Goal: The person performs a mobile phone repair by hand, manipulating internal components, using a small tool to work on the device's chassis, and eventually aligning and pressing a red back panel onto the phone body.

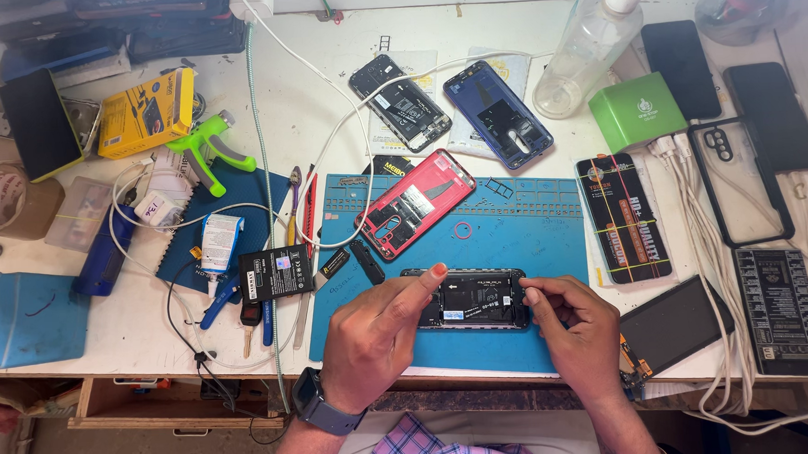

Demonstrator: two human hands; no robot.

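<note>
**Opened phone steadied on the blue mat**

The left hand is half curled, index fingertip pressed to the opened black phone; nothing is gripped; the right hand is pinched at the phone's right end, its contents undeterminable; beyond, a red phone shell lies; a slip could probably scratch exposed parts, judged from the light hold.
</note>
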